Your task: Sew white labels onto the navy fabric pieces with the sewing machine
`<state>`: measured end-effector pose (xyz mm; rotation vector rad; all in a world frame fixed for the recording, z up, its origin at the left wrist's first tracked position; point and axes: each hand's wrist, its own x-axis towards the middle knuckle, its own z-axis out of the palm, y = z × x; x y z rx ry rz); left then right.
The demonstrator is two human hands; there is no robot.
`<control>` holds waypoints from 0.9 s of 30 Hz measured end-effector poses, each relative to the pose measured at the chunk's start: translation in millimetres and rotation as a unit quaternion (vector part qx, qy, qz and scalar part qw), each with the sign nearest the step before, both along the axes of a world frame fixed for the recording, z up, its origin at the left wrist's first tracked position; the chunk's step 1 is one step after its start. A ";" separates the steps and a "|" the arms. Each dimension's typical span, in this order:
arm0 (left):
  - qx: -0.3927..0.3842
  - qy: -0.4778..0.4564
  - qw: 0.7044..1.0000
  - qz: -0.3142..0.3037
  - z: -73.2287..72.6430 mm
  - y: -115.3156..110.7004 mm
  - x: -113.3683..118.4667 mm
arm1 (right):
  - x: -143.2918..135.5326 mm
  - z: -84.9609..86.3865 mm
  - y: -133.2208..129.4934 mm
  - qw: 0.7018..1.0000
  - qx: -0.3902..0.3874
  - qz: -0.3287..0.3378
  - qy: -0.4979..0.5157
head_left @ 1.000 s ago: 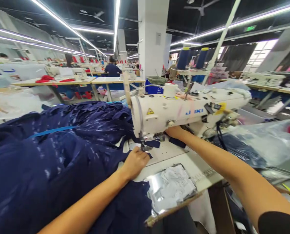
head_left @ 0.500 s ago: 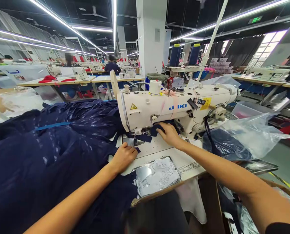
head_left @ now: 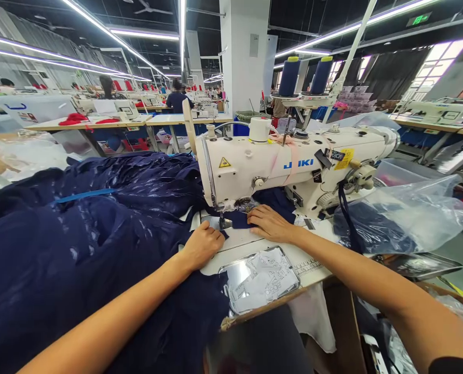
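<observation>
My left hand (head_left: 203,245) is closed on a piece of navy fabric just in front of the needle area of the white sewing machine (head_left: 250,163); a dark corner pokes out by its knuckles. To the right of the presser foot (head_left: 221,218), a narrow strip of navy fabric (head_left: 241,219) lies across the machine bed. My right hand (head_left: 272,224) has its fingers together over the right end of that strip, the thumb low near the bed. More navy cloth (head_left: 276,200) sits bunched under the machine arm, behind my right hand.
A big heap of navy fabric (head_left: 87,228) covers the left side. A metal tray (head_left: 231,280) with printed white labels (head_left: 264,275) is at the front edge. Right of the machine is a clear plastic bag (head_left: 395,218) with navy cloth. Thread cones (head_left: 289,78) stand behind; other people sit farther back.
My right hand has come down and nearer from under the machine arm, and the navy strip now lies straighter beside the presser foot. My left hand stays closed near the needle. The view has shifted slightly.
</observation>
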<state>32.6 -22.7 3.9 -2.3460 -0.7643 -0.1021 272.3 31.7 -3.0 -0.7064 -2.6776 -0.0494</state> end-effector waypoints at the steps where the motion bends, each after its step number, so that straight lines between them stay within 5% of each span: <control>1: -0.001 0.003 1.000 0.000 0.1 3.2 1.0 | 2.1 -1.1 -1.9 1.000 0.016 -0.008 -0.012; 9: 0.015 -0.034 0.999 -0.010 -4.7 11.5 3.8 | 4.7 -13.5 -4.0 0.998 0.062 0.004 0.030; 16: 0.018 -0.035 0.999 -0.004 -4.3 5.1 1.0 | -14.1 -3.6 -5.8 0.990 0.135 0.020 -0.039; 27: 0.071 -0.086 0.993 -0.043 -6.1 -0.7 -5.5 | -63.5 -2.9 -13.3 0.991 -0.067 -0.116 0.008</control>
